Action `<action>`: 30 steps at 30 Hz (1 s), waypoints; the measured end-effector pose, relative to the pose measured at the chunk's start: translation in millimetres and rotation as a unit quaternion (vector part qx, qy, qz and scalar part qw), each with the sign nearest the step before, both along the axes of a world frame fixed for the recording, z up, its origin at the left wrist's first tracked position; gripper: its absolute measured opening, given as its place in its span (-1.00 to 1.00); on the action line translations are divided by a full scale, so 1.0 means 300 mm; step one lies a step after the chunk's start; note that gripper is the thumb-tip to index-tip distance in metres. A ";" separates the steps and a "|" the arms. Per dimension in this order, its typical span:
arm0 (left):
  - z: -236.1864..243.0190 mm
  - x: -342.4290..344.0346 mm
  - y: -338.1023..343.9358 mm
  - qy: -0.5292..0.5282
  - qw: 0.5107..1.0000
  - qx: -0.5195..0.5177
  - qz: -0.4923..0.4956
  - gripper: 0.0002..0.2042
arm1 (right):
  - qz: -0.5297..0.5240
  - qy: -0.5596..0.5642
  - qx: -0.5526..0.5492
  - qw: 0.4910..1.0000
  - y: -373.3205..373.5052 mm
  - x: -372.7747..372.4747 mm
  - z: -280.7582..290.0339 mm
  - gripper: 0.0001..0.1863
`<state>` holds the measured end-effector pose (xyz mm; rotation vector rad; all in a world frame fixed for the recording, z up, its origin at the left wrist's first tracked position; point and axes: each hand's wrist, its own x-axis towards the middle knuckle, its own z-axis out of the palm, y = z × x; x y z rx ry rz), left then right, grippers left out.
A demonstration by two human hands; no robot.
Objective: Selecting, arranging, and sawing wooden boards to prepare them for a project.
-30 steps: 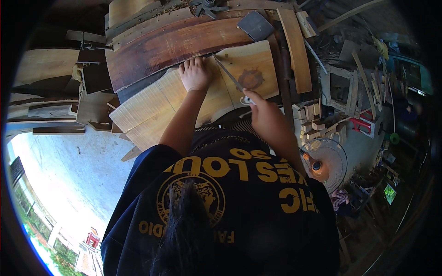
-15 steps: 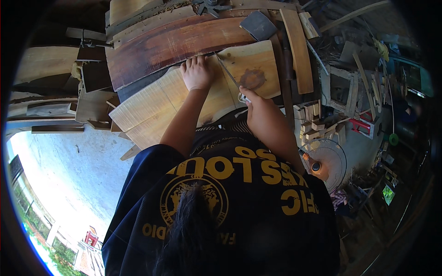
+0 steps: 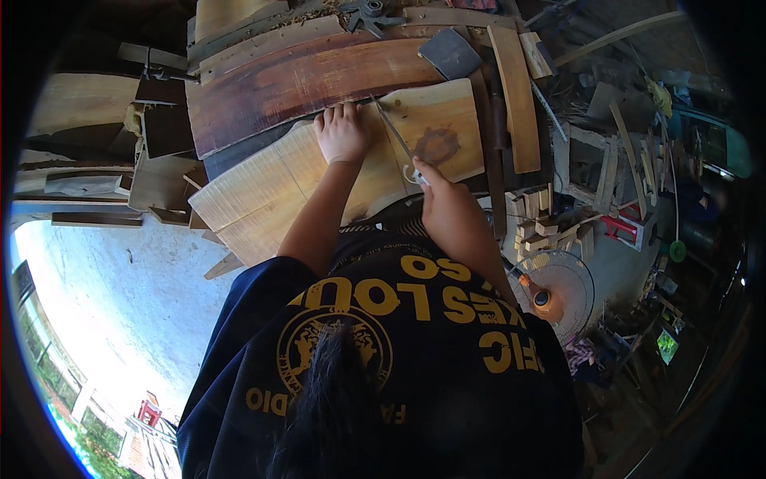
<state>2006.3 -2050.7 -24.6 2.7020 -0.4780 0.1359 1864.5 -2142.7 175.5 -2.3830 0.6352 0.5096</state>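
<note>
Far left of both hands, loose wood offcuts (image 3: 159, 188) lie at the counter's edge. The left hand (image 3: 343, 134) lies flat, fingers together and stretched out, pressing down on a pale board (image 3: 271, 188) that slopes across the counter (image 3: 223, 160). Just beyond its fingertips runs a long, dark reddish plank (image 3: 311, 84). Between the hands, a thin metal saw blade (image 3: 392, 136) crosses the pale board at a slant, its far tip close to the left hand. The right hand (image 3: 440, 201) is closed around the saw's handle, at the board's near edge. Just past it, the board carries a dark round knot (image 3: 436, 146). To the right of the right hand a narrow light plank (image 3: 517, 96) stands lengthwise, and beyond it small wood blocks (image 3: 538, 227) are heaped; whether they sit in a box cannot be told. Nearer, right of the forearm, stands a round fan (image 3: 570, 291).
</note>
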 end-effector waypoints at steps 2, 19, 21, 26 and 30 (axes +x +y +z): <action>0.003 -0.001 0.001 -0.014 1.000 -0.007 0.004 -0.74 | -0.008 -0.007 0.004 1.000 -0.024 -0.013 0.043 -0.62; 0.021 0.007 0.006 -0.008 0.999 -0.033 0.005 -0.78 | -0.028 -0.132 -0.003 0.991 -0.395 0.238 0.425 -0.63; 0.022 0.008 0.009 -0.002 0.999 -0.035 -0.001 -0.79 | -0.012 -0.066 -0.143 0.988 -0.545 0.406 0.346 -0.70; 0.028 0.012 0.013 0.011 0.999 -0.043 -0.003 -0.80 | 0.145 0.073 -0.451 0.877 -0.720 0.806 0.213 -0.73; 0.035 0.013 0.018 0.039 0.998 -0.039 -0.022 -0.80 | 0.201 -0.025 -0.513 0.834 -0.627 1.040 0.190 -0.68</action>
